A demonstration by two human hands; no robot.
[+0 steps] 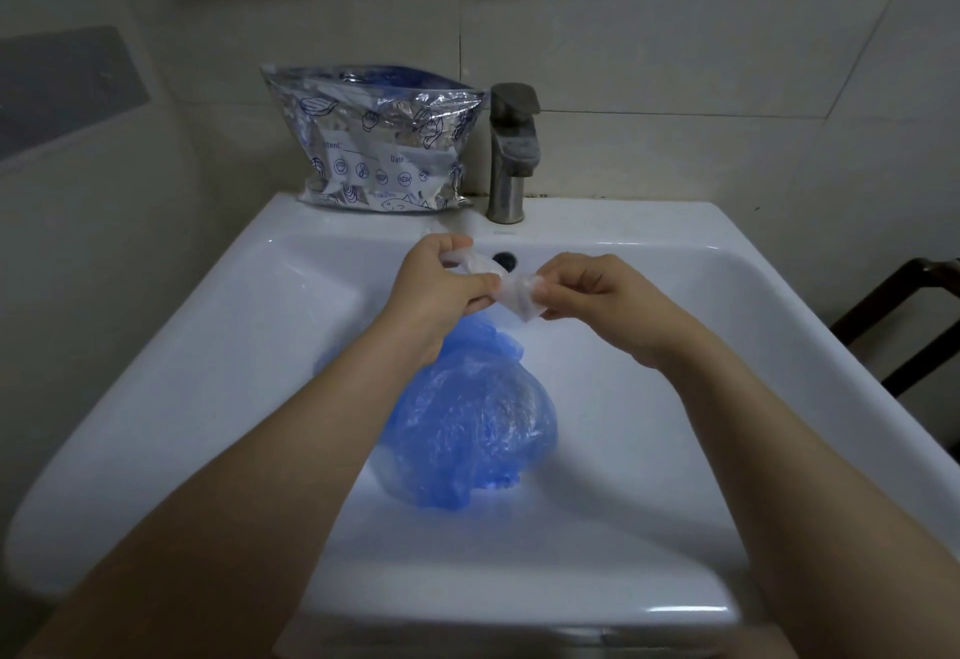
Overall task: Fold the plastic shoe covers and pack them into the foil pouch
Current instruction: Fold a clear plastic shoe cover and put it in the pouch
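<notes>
Pinching a whitish folded cover [506, 289] between both hands, left hand [441, 284] and right hand [597, 299]; foil pouch [371, 138] sits up-left, nearer your left.

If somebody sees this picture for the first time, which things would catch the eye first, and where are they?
First the blue shoe covers, bunched in a heap in the white sink. Just above them, the left hand and the right hand pinch a small piece of whitish plastic between them. Behind, the shiny foil pouch stands on the sink's back ledge against the tiled wall, left of the metal faucet, with something blue showing at its open top.
</notes>
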